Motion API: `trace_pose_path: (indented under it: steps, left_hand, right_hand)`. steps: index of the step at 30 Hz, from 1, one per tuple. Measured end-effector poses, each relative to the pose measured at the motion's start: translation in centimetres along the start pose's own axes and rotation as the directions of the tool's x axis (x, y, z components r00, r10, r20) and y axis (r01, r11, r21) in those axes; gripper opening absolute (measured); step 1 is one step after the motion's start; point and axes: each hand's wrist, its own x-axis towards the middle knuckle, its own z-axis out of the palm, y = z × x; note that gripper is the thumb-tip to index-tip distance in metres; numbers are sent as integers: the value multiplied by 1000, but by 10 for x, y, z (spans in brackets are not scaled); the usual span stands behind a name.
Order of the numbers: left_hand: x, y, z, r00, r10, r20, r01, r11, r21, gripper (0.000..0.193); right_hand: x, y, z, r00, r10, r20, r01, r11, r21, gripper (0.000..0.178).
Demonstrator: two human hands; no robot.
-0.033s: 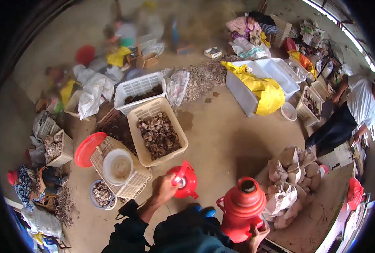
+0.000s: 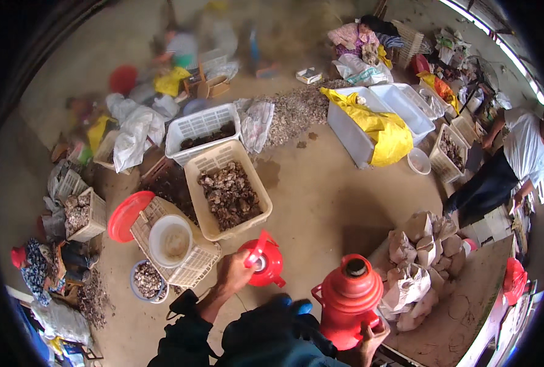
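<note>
My left hand [image 2: 235, 273] is closed round the handle of a red thermos flask [image 2: 271, 268], seen mostly from above, with a pale round part at its top centre. To the right, my right hand [image 2: 372, 337] grips the low side handle of another red thermos flask [image 2: 348, 292]. That second flask is close to upright, its dark stopper [image 2: 356, 266] in the neck. The two flasks are apart, on either side of my dark-clothed body. My right fingers are partly hidden behind the flask's side.
A beige crate [image 2: 229, 153] of dark clumps lies ahead, beside a slatted crate [image 2: 195, 269] bearing a white bucket [image 2: 171, 241]. Pale sacks [image 2: 415, 278] stand at right near a board [image 2: 467, 306]. A person [image 2: 516, 159] stands far right; another [image 2: 46, 269] sits far left.
Both flasks have shifted very slightly left, each still in its hand. Little else differs.
</note>
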Motion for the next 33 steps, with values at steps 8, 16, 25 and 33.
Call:
trace_pose_path:
  steps: [8, 16, 25, 33]
  left_hand:
    - [-29, -21, -3, 985, -87, -151, 118, 971, 209, 27]
    - [-109, -47, -18, 873, -347, -342, 409, 903, 129, 34]
    - [-154, -115, -23, 807, -411, -424, 441, 897, -30, 33]
    - [-160, -145, -74, 850, -360, -385, 419, 905, 77, 15]
  right_hand:
    - [37, 7, 6, 983, -82, 164, 87, 996, -18, 26]
    - [62, -3, 44, 862, -138, 487, 187, 981, -52, 29]
    - [51, -11, 48, 834, -111, 541, 195, 976, -99, 33]
    - [43, -6, 75, 875, 104, 474, -71, 994, -87, 41]
